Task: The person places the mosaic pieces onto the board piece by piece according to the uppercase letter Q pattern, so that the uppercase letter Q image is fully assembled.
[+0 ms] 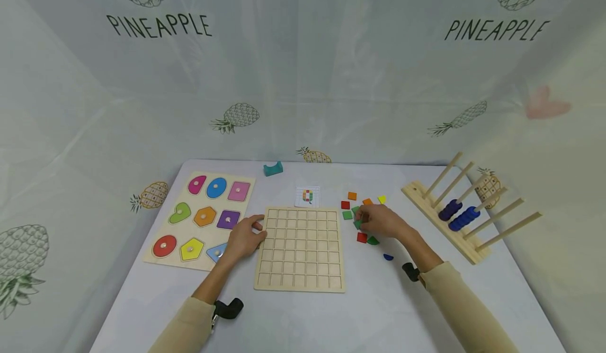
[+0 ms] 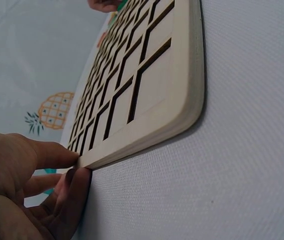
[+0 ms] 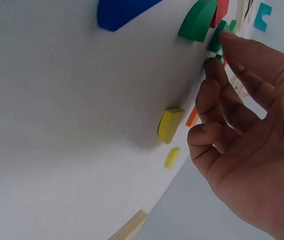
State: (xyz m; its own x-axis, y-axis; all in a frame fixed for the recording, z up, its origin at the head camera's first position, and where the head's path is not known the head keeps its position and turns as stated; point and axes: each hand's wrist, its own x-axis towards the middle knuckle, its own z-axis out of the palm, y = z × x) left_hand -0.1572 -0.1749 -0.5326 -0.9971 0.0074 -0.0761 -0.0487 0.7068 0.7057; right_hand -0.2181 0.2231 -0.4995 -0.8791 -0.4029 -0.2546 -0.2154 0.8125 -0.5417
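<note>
A wooden grid board [image 1: 299,250] with square recesses lies on the table. My left hand [image 1: 244,237] is at its left edge; in the left wrist view the thumb and fingers of the left hand [image 2: 26,185] pinch the board's rim [image 2: 147,127]. To the right of the board, my right hand [image 1: 380,220] reaches among small coloured pieces. In the right wrist view the right hand [image 3: 257,110] has its thumb tip against a green block [image 3: 217,37], fingers curled; the fingers partly hide the grip. Red squares [image 1: 362,238], a green square [image 1: 347,215] and a green curved piece [image 1: 373,241] lie around it.
A pattern card [image 1: 307,197] sits behind the board. On the left lies a shape puzzle board [image 1: 199,221] with knobbed pieces. A peg stand [image 1: 445,221] with blue rings stands at right. Also present are a teal piece [image 1: 273,169], a blue piece [image 1: 388,257] and a yellow piece [image 1: 382,199].
</note>
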